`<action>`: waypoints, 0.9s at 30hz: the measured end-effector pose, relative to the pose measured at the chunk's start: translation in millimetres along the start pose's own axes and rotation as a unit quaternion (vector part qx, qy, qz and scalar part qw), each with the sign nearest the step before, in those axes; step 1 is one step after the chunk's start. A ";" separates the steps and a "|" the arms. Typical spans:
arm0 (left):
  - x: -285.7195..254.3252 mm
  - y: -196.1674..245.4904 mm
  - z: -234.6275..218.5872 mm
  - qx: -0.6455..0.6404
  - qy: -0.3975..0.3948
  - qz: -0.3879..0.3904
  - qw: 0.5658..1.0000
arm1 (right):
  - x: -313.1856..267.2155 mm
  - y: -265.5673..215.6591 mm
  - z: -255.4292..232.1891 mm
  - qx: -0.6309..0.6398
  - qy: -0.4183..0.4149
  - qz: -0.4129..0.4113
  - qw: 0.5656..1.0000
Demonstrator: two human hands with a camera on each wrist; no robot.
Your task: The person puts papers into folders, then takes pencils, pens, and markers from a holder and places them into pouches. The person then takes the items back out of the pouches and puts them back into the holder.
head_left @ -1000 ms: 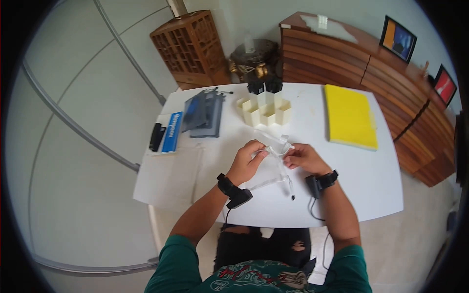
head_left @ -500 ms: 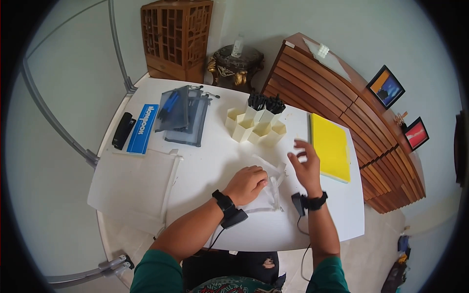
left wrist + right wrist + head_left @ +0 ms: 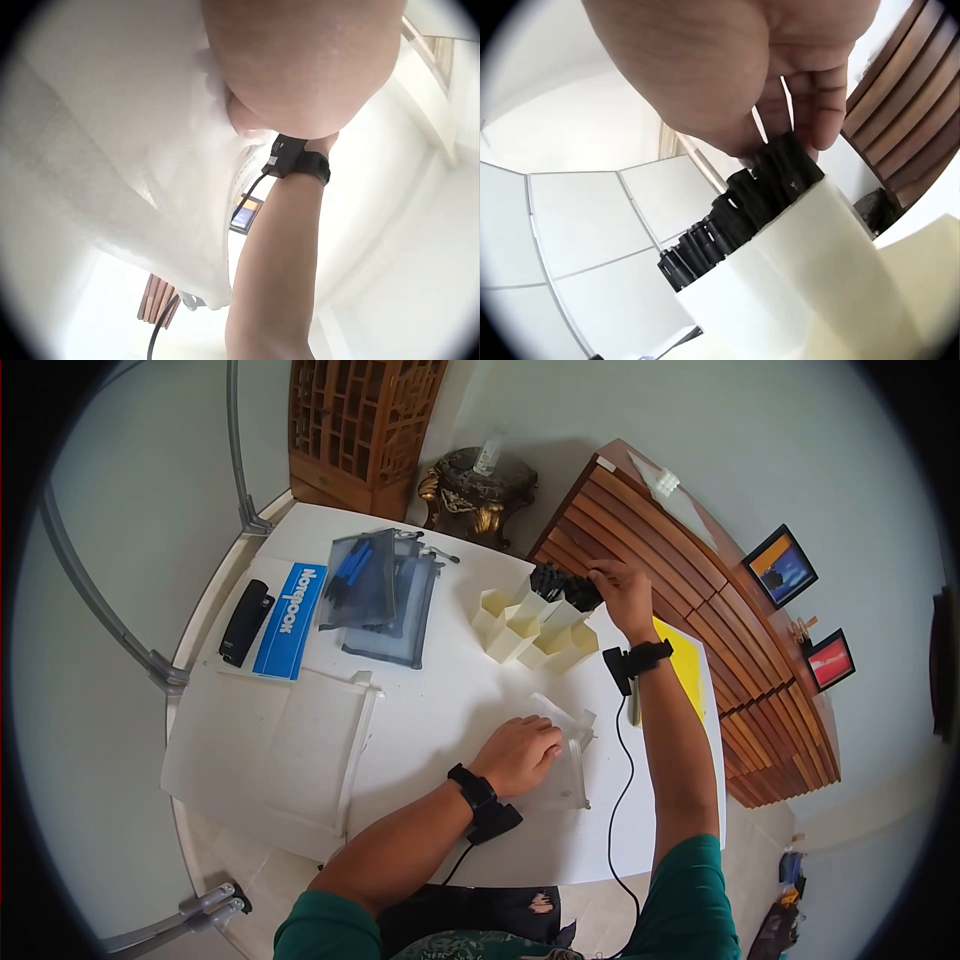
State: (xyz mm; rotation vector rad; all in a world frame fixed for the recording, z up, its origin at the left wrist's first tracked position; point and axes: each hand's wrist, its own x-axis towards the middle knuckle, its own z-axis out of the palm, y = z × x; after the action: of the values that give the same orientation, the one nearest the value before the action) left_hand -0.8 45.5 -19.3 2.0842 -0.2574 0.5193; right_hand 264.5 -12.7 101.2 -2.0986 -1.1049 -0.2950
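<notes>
My left hand [image 3: 522, 752] has its fingers curled at a whitish see-through zip pouch [image 3: 572, 780] near the front of the table. In the left wrist view the pouch's sheer fabric [image 3: 127, 172] spreads beside that hand, most of its fingers hidden. My right hand [image 3: 627, 598] reaches to the back of a cream pen holder [image 3: 512, 642] made of hexagonal cups. One cup [image 3: 772, 270] is packed with black pens [image 3: 742, 199]. The right thumb and fingers come down on either side of the pens' top ends and grip there.
Grey mesh pouches [image 3: 385, 620], one with blue pens inside, lie at the back left. Left of them are a blue-covered notebook [image 3: 290, 622] and a black stapler [image 3: 246, 622]. Another whitish pouch [image 3: 310, 755] lies front left. A yellow pad [image 3: 682, 665] sits under the right forearm.
My right hand has let go of the whitish pouch and moved forward to the black pens. The left hand has stayed at the pouch, turning over it. The head view has swung round.
</notes>
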 end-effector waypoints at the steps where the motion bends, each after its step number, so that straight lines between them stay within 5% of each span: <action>1: -0.3 0.0 -0.4 0.000 -0.003 -0.002 1.000 | -1.4 -2.5 -0.2 -0.002 -0.002 0.000 1.000; 7: -0.1 -0.7 0.6 0.006 0.000 0.001 1.000 | -10.2 0.1 1.5 -0.066 -0.044 0.018 0.997; 10: -0.7 -2.9 2.7 0.010 0.000 0.003 1.000 | -15.0 -18.0 5.5 -0.054 -0.049 -0.051 0.996; 12: -0.9 -2.2 2.5 0.011 0.003 0.002 1.000 | -17.4 -33.0 9.2 -0.196 -0.067 -0.107 0.972; 27: -1.2 -0.4 0.6 0.009 -0.010 -0.008 1.000 | 0.0 -30.3 13.3 -0.324 -0.114 -0.109 0.933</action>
State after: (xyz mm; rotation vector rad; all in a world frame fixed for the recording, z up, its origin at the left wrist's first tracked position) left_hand -1.5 45.2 -20.4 2.1081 -0.2468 0.4934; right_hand 238.9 7.5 107.0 -2.6351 -1.5394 -0.6007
